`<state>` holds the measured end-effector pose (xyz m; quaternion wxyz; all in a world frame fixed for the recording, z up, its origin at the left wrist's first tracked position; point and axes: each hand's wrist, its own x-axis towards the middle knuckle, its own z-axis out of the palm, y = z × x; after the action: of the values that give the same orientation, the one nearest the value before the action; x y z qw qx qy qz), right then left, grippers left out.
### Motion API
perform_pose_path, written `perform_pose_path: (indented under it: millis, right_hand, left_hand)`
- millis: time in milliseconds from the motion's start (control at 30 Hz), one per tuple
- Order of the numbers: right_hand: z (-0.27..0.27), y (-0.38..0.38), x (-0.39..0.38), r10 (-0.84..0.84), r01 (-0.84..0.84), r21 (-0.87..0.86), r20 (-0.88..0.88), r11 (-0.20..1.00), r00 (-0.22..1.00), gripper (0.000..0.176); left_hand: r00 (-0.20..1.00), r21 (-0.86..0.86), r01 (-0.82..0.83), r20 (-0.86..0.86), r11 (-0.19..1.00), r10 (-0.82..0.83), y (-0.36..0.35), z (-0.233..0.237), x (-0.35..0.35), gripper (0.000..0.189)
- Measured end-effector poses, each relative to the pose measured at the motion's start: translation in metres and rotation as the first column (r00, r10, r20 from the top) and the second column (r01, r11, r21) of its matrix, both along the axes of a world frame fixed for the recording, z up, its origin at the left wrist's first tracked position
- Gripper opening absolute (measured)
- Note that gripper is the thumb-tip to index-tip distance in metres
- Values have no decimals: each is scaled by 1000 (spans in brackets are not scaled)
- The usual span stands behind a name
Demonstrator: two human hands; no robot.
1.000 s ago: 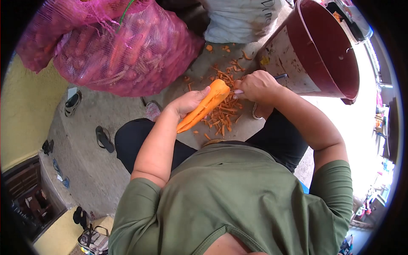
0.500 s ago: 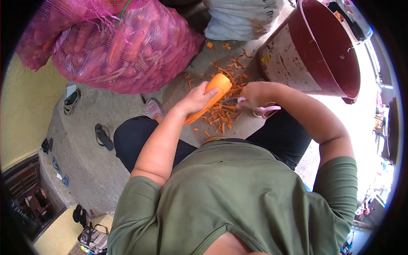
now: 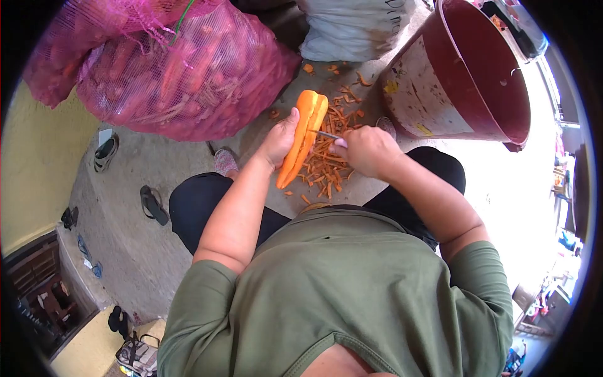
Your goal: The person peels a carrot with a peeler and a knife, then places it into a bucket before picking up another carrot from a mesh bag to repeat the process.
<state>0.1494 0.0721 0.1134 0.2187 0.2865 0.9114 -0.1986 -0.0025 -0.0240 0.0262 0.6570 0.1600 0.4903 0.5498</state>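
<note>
My left hand [image 3: 280,141] is wrapped around a large peeled carrot [image 3: 295,154], bright orange, with a deep groove along its length. The carrot is tilted, its thick end pointing away from me. In my closed right hand [image 3: 372,151] is a pair of pink-handled scissors [image 3: 340,144]; most of the handle is hidden by the fingers. Their thin dark blade points left, with its tip at the carrot's groove. Below both hands, a heap of orange peelings [image 3: 328,171] lies on the concrete floor between my legs.
A pink mesh sack [image 3: 188,75] full of carrots stands at the front left. Beyond the peelings is a white sack [image 3: 355,28], and a large dark red bucket [image 3: 433,81] leans at the right. Sandals, including a dark flip-flop [image 3: 153,205], lie on the left.
The carrot has swung more upright and now shows its groove. My right hand has turned, bringing the blade tip from beside the carrot onto it. The pink handle loop is now hidden.
</note>
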Motion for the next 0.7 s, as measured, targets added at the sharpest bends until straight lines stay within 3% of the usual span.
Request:
perform_pose_path:
  millis: [133, 233, 300, 400, 533, 700]
  right_hand:
    - [-15, -19, 5, -8, 15, 59, -110, 998, 994, 40]
    - [-16, -26, 9, 80, -73, 63, -108, 995, 991, 39]
    - [-10, -27, 9, 91, -86, 50, -113, 995, 989, 40]
    - [8, -17, -4, -103, 106, -157, 24, 982, 994, 41]
    - [-11, -19, -6, -325, 218, -531, -115, 819, 939, 41]
    - [-29, -39, -13, -359, 263, -352, -242, 898, 901, 37]
  left_hand:
    - [969, 66, -168, -171, 984, 177, 4, -6, 7, 56]
    - [927, 115, -252, -255, 961, 274, 7, -10, 9, 56]
    - [974, 75, -207, -74, 976, 212, 4, -9, 2, 56]
    - [977, 58, -194, 96, 979, 188, 2, -7, 0, 59]
    - [944, 162, -268, 243, 950, 224, 5, -8, 7, 66]
    - [937, 257, -324, 223, 911, 270, 6, -10, 6, 61]
